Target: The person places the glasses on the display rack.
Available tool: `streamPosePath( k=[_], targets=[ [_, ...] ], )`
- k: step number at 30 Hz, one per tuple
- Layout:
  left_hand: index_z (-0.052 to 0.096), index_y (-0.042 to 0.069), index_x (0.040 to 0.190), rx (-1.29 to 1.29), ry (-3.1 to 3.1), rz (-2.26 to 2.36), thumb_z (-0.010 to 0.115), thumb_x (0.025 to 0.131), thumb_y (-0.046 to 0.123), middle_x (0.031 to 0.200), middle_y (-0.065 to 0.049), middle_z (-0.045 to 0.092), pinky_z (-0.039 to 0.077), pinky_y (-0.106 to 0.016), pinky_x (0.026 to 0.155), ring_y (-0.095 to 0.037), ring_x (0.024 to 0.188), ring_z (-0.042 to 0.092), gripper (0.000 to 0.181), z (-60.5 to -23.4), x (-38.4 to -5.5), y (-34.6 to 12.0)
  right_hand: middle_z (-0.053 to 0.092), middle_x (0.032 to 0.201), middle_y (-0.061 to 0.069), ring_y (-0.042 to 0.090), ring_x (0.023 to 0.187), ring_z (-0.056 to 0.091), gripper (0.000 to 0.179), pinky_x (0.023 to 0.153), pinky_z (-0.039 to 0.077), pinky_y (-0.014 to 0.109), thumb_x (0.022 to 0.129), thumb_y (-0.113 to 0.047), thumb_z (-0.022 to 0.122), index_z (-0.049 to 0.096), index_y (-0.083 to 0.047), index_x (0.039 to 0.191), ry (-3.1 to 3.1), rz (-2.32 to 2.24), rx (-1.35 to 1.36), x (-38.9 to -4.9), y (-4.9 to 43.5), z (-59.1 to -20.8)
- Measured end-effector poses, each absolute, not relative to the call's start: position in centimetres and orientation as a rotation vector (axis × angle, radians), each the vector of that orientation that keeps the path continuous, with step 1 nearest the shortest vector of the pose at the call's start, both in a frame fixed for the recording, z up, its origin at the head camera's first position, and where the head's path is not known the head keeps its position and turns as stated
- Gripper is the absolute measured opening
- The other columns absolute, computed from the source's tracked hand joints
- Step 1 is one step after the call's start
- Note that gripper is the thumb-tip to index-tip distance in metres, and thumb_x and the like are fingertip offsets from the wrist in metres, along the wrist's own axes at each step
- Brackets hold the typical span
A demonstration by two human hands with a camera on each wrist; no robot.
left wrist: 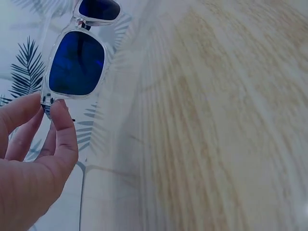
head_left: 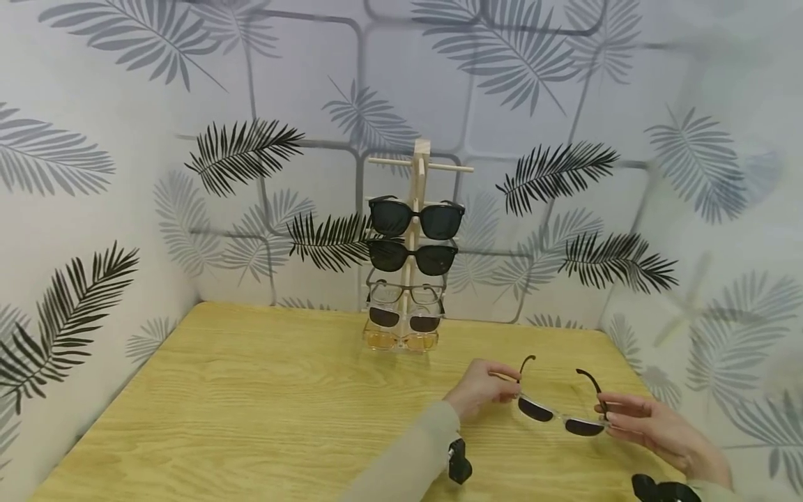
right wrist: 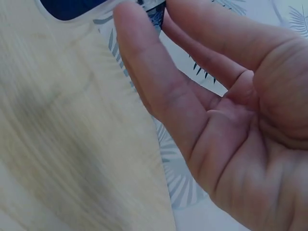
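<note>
Both hands hold a pair of sunglasses with a clear frame, dark lenses (head_left: 585, 427) and black-tipped temples spread open, over the right part of the table. My left hand (head_left: 486, 387) pinches one frame corner by the hinge, between thumb and fingers. At the opposite corner, the right hand (head_left: 659, 429) grips the hinge end the same way. The left wrist view shows the sunglasses (left wrist: 77, 65) with bluish lenses, held at the tips of the fingers. Only one lens edge (right wrist: 72, 6) appears in the right wrist view, above the thumb.
Towards the table's back stands a wooden glasses rack (head_left: 419, 174), its top bar bare. Lower bars carry black sunglasses (head_left: 389, 217), thin-framed clear glasses (head_left: 389, 291), and orange-tinted glasses (head_left: 381, 340) at the bottom, among others. A leaf-patterned wall covering surrounds the wood-grain table (head_left: 251, 390).
</note>
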State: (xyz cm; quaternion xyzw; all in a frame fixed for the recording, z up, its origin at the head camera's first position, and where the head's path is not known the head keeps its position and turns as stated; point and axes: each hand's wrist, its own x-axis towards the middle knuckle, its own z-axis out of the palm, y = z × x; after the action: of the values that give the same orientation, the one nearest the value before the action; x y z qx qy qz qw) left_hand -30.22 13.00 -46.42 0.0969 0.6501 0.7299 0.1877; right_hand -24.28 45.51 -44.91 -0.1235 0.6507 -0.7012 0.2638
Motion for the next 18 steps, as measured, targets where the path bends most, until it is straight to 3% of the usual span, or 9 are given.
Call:
streamPosePath(
  k=[9,18],
  targets=[
    [0.074,0.0,0.104,0.33,1.749,2.186,0.069,0.086,-0.002,0.094,-0.013,0.072,0.06,-0.03,0.073,-0.009,0.067,0.064,0.018,-45.6,-30.8,11.7,0.067,0.119,-0.01,0.008,0.11,0.065,0.041,0.095,0.053,0.029,0.102,-0.001,0.046,0.065,-0.03,0.125,1.891,-1.943,-0.357,-24.8,43.7,-43.6],
    [0.074,0.006,0.108,0.428,1.828,2.179,0.07,0.089,0.008,0.091,-0.001,0.072,0.055,-0.023,0.067,-0.008,0.074,0.064,0.02,-43.5,-31.2,9.6,0.068,0.117,-0.008,0.008,0.108,0.065,0.038,0.091,0.055,0.027,0.101,0.0,0.05,0.063,-0.023,0.128,1.951,-2.034,-0.374,-25.3,41.4,-42.5]
  ],
)
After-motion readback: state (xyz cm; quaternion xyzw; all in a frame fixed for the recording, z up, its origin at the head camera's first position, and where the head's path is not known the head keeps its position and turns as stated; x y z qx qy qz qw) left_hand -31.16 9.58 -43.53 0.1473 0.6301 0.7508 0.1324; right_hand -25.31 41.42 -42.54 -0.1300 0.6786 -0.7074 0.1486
